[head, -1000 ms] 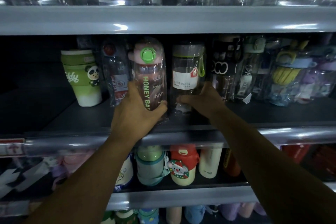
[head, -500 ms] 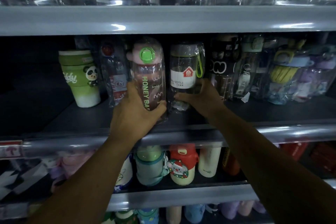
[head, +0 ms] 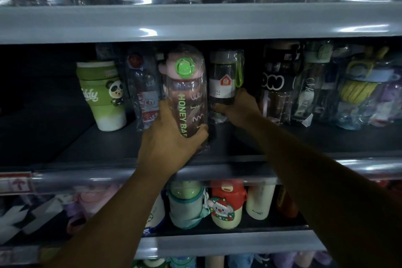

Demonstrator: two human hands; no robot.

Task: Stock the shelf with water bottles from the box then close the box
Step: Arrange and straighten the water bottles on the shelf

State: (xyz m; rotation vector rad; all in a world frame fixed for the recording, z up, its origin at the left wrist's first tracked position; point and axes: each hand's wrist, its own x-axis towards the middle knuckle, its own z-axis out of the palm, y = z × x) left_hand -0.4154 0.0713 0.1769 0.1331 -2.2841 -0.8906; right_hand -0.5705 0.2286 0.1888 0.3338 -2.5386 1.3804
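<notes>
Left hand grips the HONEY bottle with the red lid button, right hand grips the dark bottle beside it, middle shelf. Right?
No: the lid button is green, not red, per the head view. The rest holds: left hand grips the HONEY bottle, right hand grips the dark bottle beside it, middle shelf.

Dim, bluish cast, glare streaks on shelf edges (head: 195, 24), soft corners, wide-angle bowing

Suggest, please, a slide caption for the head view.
Left hand grips a wrapped pink green-capped bottle while right hand holds a clear green-looped bottle on the middle shelf.
</notes>
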